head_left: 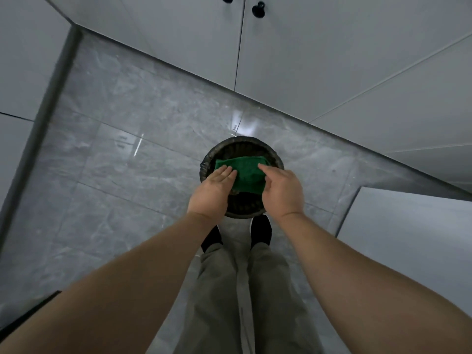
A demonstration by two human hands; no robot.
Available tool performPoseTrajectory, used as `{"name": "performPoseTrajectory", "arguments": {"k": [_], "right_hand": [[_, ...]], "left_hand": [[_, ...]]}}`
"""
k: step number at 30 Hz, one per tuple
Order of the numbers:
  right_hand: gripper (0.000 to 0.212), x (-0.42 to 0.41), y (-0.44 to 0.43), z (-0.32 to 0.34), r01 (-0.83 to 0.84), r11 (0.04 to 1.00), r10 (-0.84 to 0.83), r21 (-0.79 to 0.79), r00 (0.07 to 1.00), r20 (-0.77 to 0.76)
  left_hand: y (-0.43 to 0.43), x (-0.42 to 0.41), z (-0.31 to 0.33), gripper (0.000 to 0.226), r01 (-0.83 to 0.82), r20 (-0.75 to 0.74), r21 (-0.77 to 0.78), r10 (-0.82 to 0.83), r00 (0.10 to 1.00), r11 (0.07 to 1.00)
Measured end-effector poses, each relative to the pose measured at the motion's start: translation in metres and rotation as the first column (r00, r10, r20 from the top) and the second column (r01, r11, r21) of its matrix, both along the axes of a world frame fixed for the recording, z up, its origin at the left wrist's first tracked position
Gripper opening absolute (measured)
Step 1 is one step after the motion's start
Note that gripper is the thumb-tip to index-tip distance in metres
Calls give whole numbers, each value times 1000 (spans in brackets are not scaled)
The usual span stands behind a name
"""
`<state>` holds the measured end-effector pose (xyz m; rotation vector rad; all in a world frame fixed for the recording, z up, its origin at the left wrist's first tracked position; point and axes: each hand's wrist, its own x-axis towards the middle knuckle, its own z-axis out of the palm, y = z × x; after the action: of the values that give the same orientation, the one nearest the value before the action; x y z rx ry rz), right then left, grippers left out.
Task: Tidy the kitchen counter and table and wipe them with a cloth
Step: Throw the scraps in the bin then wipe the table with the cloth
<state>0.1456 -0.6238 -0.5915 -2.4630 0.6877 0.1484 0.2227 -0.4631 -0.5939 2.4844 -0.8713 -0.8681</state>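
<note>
A wide stretch of grey marble floor [122, 175] lies open on the left, edged by a dark skirting. The left hand [214, 190] lays its straight fingers [227, 173] flat on the left edge of one green cloth [246, 172]; its thumb is hidden. The cloth is spread just above one round bin [240, 143] with a black liner, which stands near the cabinet doors [281, 60] with two black knobs [258, 10]. The right hand [282, 190] pinches the cloth's right edge with curled fingers. Two black shoes [261, 229] almost touch the bin.

Both hands [213, 190] [282, 190] on green cloth [249, 175] above bin [242, 147]
</note>
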Motion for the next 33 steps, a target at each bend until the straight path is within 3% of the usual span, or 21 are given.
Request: {"name": "performPoseTrajectory", "arguments": {"k": [6,13,15,19,22,24,26,28,33], "right_hand": [[46,4,-6,21,-6,1000,6,2,999,33],[39,19,-27,91,260,929,-217,263,959,-181],[37,23,-34,118,389,832,-318,395,919,-235],[38,24,-40,170,597,475,-521,647,783,-340],[43,27,-36,209,616,247,-542,748,728,-420],[37,27,-30,237,609,151,-492,779,729,-475],[31,27,-24,260,592,128,-410,795,762,-502],[41,27,-19,273,558,156,-337,815,806,-487],[53,44,-10,305,424,299,-330,855,886,-325]], "left_hand": [[-7,14,26,69,-16,-27,8,16,1000,1000],[-17,21,108,43,-190,-120,-53,183,976,980],[-16,24,141,35,-247,-118,-90,236,964,965],[-15,26,212,26,-275,-89,-155,264,960,949],[-12,26,263,23,-309,-44,-183,306,951,933],[-8,24,289,20,-321,8,-200,329,944,926],[-2,22,314,19,-315,64,-207,335,940,926],[5,18,336,19,-299,101,-229,328,939,926],[35,18,382,24,-372,132,-197,400,907,907]]}}
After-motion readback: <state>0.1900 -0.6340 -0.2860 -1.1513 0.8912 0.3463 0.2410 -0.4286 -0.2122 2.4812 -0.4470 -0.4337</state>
